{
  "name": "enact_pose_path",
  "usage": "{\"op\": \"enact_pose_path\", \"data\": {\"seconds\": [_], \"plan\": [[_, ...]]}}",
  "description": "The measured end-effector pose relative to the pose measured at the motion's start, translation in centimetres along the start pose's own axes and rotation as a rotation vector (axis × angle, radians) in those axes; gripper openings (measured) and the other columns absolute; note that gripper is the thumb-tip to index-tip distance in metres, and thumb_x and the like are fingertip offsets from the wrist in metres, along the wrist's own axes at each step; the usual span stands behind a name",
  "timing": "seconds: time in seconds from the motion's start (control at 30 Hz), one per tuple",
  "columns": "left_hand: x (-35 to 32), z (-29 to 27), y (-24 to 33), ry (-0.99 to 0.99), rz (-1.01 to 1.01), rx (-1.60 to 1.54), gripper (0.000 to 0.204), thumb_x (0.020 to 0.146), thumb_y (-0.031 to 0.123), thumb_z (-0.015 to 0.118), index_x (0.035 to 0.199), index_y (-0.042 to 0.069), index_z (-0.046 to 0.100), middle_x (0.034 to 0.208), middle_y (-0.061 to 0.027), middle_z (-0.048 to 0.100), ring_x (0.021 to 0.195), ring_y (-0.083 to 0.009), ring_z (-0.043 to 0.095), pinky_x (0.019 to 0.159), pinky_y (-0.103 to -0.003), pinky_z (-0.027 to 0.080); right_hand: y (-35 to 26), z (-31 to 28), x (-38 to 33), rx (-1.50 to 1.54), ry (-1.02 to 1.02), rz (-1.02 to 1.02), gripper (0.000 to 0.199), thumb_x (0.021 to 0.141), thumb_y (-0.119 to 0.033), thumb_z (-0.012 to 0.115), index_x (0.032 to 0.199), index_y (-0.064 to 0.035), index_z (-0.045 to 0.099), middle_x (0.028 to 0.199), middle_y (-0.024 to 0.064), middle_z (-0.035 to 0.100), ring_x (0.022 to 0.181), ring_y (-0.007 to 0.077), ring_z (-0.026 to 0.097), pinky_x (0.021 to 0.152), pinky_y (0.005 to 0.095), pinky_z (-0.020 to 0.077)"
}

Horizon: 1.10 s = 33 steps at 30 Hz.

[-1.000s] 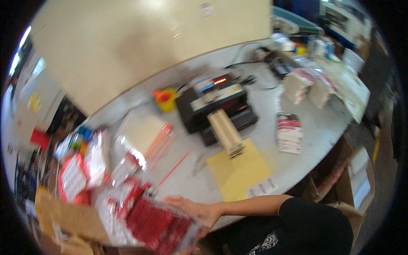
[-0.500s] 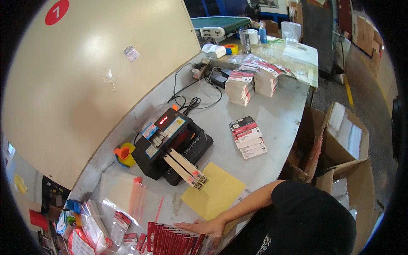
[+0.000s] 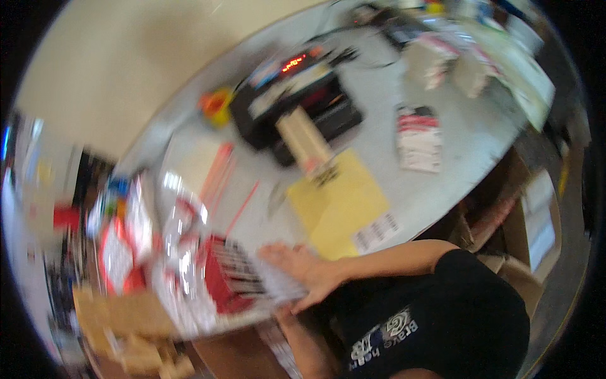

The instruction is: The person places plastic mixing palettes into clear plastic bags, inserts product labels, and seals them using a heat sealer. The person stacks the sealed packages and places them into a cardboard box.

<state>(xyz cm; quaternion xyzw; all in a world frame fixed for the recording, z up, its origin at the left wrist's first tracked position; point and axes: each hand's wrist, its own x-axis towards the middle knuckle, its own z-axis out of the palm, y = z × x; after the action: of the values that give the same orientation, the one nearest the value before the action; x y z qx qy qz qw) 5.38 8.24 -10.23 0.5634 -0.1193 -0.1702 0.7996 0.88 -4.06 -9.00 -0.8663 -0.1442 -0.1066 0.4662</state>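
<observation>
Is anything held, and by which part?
Can't tell: the right hand is at the right end of the red packs; blur hides whether it or the left hand grips.

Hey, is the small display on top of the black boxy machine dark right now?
No, red characters glow on the small display of the black boxy machine.

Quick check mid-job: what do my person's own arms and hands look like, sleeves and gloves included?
The right hand is bare, with no glove showing, below a short black sleeve. The shirt is black too, with pale printing on its front. The left forearm is also uncovered; its sleeve is out of sight. Blur hides finer details.
</observation>
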Motion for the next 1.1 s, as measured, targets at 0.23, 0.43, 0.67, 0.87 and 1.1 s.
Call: {"op": "enact_pose_path", "data": {"seconds": [0.23, 0.43, 0.67, 0.87, 1.1], "plan": [[-5.9, 1.2, -0.4, 0.229, 0.098, -0.308, 0.096, 0.066, 0.035, 0.078, 0.139, -0.001, 0.029, 0.134, -0.0145, 0.044, 0.121, -0.0215, 0.045, 0.097, -0.041, 0.041, -7.3, -3.5, -2.3, -0.09, -0.027, 0.081, 0.114, 0.065, -0.06, 0.07, 0.145, 0.0001, 0.015, 0.141, 0.0302, 0.023, 0.129, 0.0433, 0.026, 0.092, 0.049, 0.0246], [-6.9, 2.7, -0.4, 0.263, 0.127, -0.388, 0.096, 0.065, 0.035, 0.079, 0.139, -0.001, 0.029, 0.134, -0.0145, 0.044, 0.121, -0.0216, 0.045, 0.097, -0.041, 0.041, -10.8, -5.3, -5.0, -0.249, 0.168, -0.036, 0.079, 0.069, -0.048, 0.075, 0.128, -0.0026, 0.048, 0.118, 0.016, 0.052, 0.106, 0.0292, 0.05, 0.089, 0.0443, 0.0255], [-5.8, 1.8, -0.2, 0.28, 0.148, -0.418, 0.097, 0.064, 0.034, 0.08, 0.139, -0.001, 0.029, 0.134, -0.0145, 0.044, 0.121, -0.0216, 0.045, 0.097, -0.041, 0.041, -12.5, -3.5, -6.8, -0.405, 0.406, -0.161, 0.044, 0.068, -0.038, 0.079, 0.1, -0.0096, 0.067, 0.078, -0.0024, 0.049, 0.067, 0.0143, 0.044, 0.07, 0.0342, 0.0296], [-6.0, 1.3, 0.0, 0.295, 0.154, -0.426, 0.098, 0.063, 0.033, 0.08, 0.14, 0.0, 0.029, 0.134, -0.0145, 0.044, 0.121, -0.0217, 0.045, 0.097, -0.041, 0.041, -12.6, -2.9, -6.8, -0.413, 0.408, -0.195, 0.037, 0.071, -0.028, 0.076, 0.103, -0.01, 0.068, 0.078, -0.0049, 0.052, 0.066, 0.0111, 0.048, 0.067, 0.0292, 0.0321], [-6.3, 0.7, 0.1, 0.305, 0.156, -0.435, 0.099, 0.061, 0.032, 0.081, 0.14, 0.0, 0.029, 0.134, -0.0145, 0.044, 0.121, -0.0218, 0.045, 0.097, -0.041, 0.041, -13.2, -1.8, -7.0, -0.488, 0.43, -0.19, 0.03, 0.073, -0.021, 0.071, 0.1, -0.0104, 0.068, 0.097, 0.0006, 0.062, 0.085, 0.0156, 0.052, 0.067, 0.0272, 0.0364]]}}
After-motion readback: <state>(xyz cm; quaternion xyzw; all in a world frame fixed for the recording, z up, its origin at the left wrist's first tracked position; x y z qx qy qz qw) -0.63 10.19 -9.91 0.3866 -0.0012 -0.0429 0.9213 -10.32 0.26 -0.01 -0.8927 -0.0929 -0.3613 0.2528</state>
